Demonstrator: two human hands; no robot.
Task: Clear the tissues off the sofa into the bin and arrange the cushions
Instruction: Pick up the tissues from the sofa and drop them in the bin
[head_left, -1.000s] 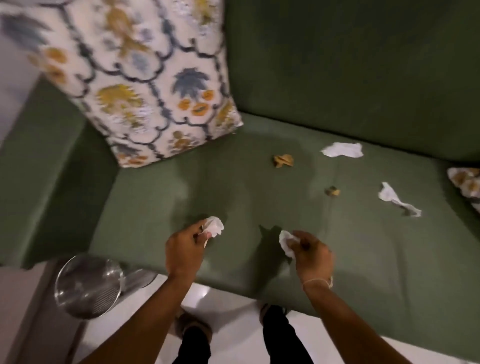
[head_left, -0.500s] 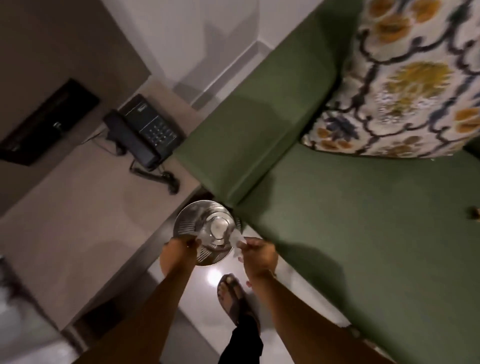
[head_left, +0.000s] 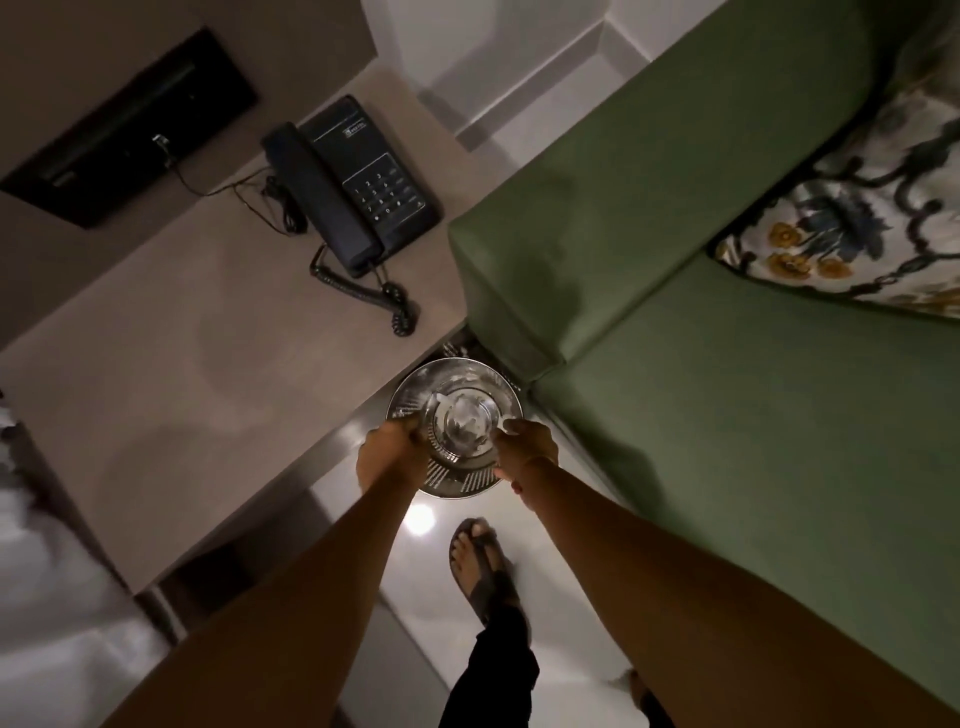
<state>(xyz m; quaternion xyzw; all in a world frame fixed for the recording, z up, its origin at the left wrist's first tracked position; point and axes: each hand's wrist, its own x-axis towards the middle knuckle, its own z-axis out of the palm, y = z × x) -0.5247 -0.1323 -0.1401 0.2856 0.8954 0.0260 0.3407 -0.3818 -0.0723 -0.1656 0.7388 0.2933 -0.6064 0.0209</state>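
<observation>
The green sofa filled the space to the right of both hands, its armrest ending just beyond the fingertips. A beige side table spread out to the left of the fingers and past them, and the pale glossy floor lay beneath the forearms. On the sofa seat, well to the right of the fingers and farther away, a floral cushion leaned against the backrest. A black telephone sat on the table, well beyond the left fingers, with its coiled cord trailing toward the table's edge.

The round metal bin stood on the floor directly under the fingertips, wedged between the table's edge and the sofa's corner. A sandalled foot was planted on the floor behind the right wrist.

The left hand hovered at the bin's left rim with its fingers curled inward; whether they gripped anything could not be told. The right hand hung at the bin's right rim, fingers loosely bent with nothing visible between them. Pale crumpled tissues lay down inside the bin, just beyond and between the two sets of fingertips.
</observation>
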